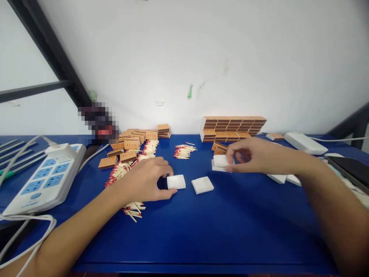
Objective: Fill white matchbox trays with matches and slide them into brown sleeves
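Note:
My left hand (151, 179) pinches a small white matchbox tray (177, 182) by its left end, low over the blue table. Just right of it lies a second white tray (202, 185), touched by neither hand. Farther back, my right hand (243, 156) has thumb and fingers closed on a white tray (220, 160), which sits on another white piece (218, 168). More white trays (277, 178) lie partly hidden under my right forearm. Loose red-tipped matches (117, 173) are heaped behind and beside my left hand. A smaller match bundle (184, 151) lies between the hands, farther back.
Printed matchboxes (131, 145) pile up at the back left. Stacked matchboxes (233, 125) stand against the wall at the back right. A power strip (46, 179) with white cables is at the left, a white adapter (305, 143) and a phone (350, 169) at the right.

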Tool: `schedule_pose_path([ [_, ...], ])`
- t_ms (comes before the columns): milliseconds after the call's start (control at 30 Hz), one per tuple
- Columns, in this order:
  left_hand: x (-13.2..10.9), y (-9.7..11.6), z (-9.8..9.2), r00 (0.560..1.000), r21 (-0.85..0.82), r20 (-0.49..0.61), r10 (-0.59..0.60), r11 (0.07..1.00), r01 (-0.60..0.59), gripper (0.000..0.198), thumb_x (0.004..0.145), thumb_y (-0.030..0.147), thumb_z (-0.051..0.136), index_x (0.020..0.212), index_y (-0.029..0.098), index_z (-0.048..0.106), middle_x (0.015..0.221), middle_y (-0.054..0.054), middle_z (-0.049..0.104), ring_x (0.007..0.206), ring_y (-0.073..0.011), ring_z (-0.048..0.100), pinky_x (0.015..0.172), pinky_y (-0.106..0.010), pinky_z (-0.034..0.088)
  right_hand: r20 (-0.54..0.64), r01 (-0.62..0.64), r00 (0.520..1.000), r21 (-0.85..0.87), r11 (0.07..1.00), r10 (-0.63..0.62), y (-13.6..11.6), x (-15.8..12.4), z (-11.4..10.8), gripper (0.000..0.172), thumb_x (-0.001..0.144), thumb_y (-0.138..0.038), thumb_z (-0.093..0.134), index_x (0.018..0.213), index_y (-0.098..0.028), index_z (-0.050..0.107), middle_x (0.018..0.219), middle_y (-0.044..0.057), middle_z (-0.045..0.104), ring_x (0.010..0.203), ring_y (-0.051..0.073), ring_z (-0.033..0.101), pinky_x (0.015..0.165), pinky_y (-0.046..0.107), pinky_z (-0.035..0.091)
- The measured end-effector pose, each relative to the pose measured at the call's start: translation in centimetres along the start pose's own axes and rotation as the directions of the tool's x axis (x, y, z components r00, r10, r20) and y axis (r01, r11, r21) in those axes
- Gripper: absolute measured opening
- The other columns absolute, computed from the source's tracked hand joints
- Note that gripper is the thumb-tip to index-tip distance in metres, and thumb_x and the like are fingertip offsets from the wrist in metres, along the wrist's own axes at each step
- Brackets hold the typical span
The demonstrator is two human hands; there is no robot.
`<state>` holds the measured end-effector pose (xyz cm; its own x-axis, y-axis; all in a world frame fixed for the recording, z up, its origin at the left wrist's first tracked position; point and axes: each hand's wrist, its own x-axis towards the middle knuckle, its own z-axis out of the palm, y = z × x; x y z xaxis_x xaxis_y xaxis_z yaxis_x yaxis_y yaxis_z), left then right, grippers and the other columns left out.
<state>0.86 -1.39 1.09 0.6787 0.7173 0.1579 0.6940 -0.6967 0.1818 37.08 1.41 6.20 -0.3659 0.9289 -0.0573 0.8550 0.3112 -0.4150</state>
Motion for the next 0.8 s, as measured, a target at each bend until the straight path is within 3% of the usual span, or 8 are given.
schedule_pose_path([
  [100,0.0,0.0,-0.1,1.000,-0.003,0.013,-0.006,1.000,0.006,0.032,0.090,0.050,0.076,0.098,0.020,0.077,0.087,-0.003,0.067,0.084,-0.0210,0.061,0.071,-0.034,0.043,0.170,0.076,0.983,0.005,0.997,-0.076,-0.8,0.7,1.3,0.042,0.084,-0.067,0.076,0.085,-0.025,0.076,0.081,0.002,0.070,0.070,0.018,0.062,0.060,0.029,0.040],
  [333,0.1,-0.1,0.0,1.000,-0.001,0.002,0.023,1.000,-0.023,0.032,0.090,0.050,0.075,0.098,0.018,0.076,0.086,-0.002,0.067,0.082,-0.0204,0.061,0.071,-0.034,0.042,0.040,-0.029,0.999,-0.044,0.999,0.030,2.2,1.0,0.2,0.048,0.083,-0.074,0.075,0.091,-0.026,0.077,0.075,0.004,0.069,0.064,0.019,0.060,0.058,0.032,0.039],
  [467,0.1,-0.1,0.1,1.000,-0.006,0.011,0.016,1.000,-0.016,0.031,0.090,0.050,0.075,0.098,0.019,0.076,0.087,-0.003,0.068,0.083,-0.0205,0.062,0.071,-0.034,0.042,0.096,0.062,0.994,-0.009,0.998,-0.060,1.3,1.5,1.6,0.051,0.082,-0.071,0.077,0.105,-0.026,0.075,0.086,0.004,0.072,0.073,0.020,0.065,0.062,0.031,0.045],
  [567,0.0,0.0,0.1,1.000,-0.003,0.007,0.007,1.000,-0.007,0.031,0.090,0.050,0.074,0.099,0.020,0.077,0.087,-0.003,0.068,0.085,-0.0212,0.062,0.072,-0.034,0.042,0.140,0.105,0.985,0.012,0.994,-0.105,0.5,1.8,2.8,0.043,0.086,-0.066,0.074,0.102,-0.026,0.074,0.084,0.002,0.071,0.073,0.019,0.064,0.062,0.030,0.045],
  [733,-0.1,-0.1,0.0,1.000,0.007,0.008,0.010,1.000,-0.010,0.031,0.091,0.050,0.074,0.098,0.020,0.077,0.086,-0.002,0.068,0.083,-0.0210,0.062,0.071,-0.034,0.041,0.013,0.110,0.993,0.173,0.979,-0.114,1.2,2.4,3.3,0.037,0.091,-0.057,0.072,0.109,-0.025,0.072,0.089,0.004,0.072,0.080,0.019,0.065,0.069,0.031,0.050],
  [800,0.0,-0.1,0.1,1.000,0.006,0.012,0.011,1.000,-0.011,0.031,0.091,0.051,0.074,0.098,0.020,0.077,0.086,-0.002,0.068,0.082,-0.0205,0.061,0.070,-0.034,0.041,0.014,0.101,0.994,0.171,0.980,-0.105,1.3,2.5,3.3,0.037,0.091,-0.056,0.073,0.109,-0.024,0.073,0.087,0.004,0.073,0.079,0.020,0.066,0.068,0.031,0.049],
])
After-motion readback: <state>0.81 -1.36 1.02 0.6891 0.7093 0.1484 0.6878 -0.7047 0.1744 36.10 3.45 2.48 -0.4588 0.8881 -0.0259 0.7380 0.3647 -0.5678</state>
